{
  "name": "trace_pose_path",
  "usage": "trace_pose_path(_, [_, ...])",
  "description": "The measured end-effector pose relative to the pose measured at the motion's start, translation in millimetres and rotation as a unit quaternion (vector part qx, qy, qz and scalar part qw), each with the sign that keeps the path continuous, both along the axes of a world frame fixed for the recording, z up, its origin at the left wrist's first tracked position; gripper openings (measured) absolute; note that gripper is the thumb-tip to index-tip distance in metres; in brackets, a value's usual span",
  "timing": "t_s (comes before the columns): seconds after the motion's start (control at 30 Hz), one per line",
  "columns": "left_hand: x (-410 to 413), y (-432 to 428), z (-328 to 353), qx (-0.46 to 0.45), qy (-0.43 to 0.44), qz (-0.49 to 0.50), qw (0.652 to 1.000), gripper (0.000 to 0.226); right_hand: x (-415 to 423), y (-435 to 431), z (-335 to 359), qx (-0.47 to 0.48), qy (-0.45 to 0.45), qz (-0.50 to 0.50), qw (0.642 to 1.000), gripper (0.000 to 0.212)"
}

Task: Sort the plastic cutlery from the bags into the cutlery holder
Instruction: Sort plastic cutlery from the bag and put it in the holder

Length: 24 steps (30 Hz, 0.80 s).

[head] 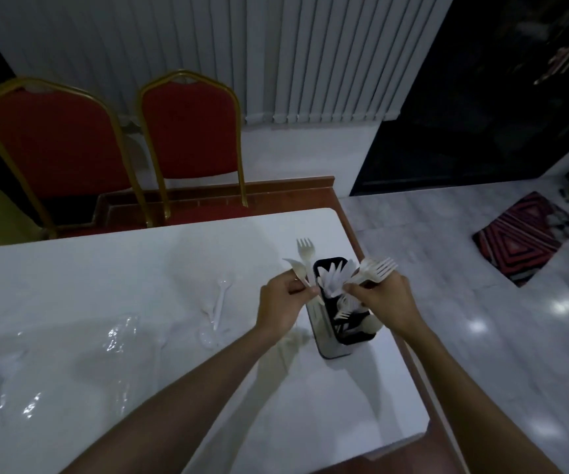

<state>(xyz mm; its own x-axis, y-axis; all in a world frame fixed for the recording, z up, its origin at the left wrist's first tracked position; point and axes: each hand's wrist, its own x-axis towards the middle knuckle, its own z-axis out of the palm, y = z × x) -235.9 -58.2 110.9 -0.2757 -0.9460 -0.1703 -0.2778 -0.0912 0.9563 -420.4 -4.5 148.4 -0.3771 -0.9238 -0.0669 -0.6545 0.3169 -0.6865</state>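
The left hand (286, 297) covers the handles of the fork (305, 251) and of the pale piece (293, 266) beside it, which could be spoon or knife. The right hand (384, 297) hides the stems of its bundle of forks (377, 268), whose tines blur together, count unclear. Hands and standing white cutlery (336, 280) mask the compartments of the cutlery holder (332, 350). At lower left the clear bags (119, 336) show only as glints on the table (105, 285), contents unreadable. Both forearms (180, 405) run off the bottom edge. The lower legs of the chairs (190, 131) vanish behind the table's far edge, and the upper right of the frame is too dark to read.
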Motion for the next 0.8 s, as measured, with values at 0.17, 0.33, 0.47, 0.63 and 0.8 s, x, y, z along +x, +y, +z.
trace_pose_path(0.17, [-42.2,10.4,-10.7,-0.041,-0.022,-0.035,0.998,0.008,-20.4,9.1,-20.6,0.025,0.017,-0.014,0.999,0.014])
trace_pose_path(0.33, [-56.2,10.8,-27.8,-0.106,-0.114,-0.083,0.984,0.005,-21.5,-2.8,-31.7,0.094,0.09,0.028,0.991,0.024])
trace_pose_path(0.47, [-54.9,7.8,-33.5,-0.124,-0.144,-0.114,0.975,0.01,-27.2,-9.3,-27.9,0.167,0.164,0.103,0.967,0.025])
trace_pose_path(0.63, [-50.5,6.7,-33.2,-0.151,-0.157,-0.158,0.963,0.012,-38.7,-2.4,-33.0,0.163,0.151,0.168,0.96,0.034])
trace_pose_path(0.8, [-42.4,6.7,-39.6,-0.149,-0.137,-0.173,0.964,0.019,-42.5,7.9,-29.5,0.127,0.12,0.16,0.972,0.057])
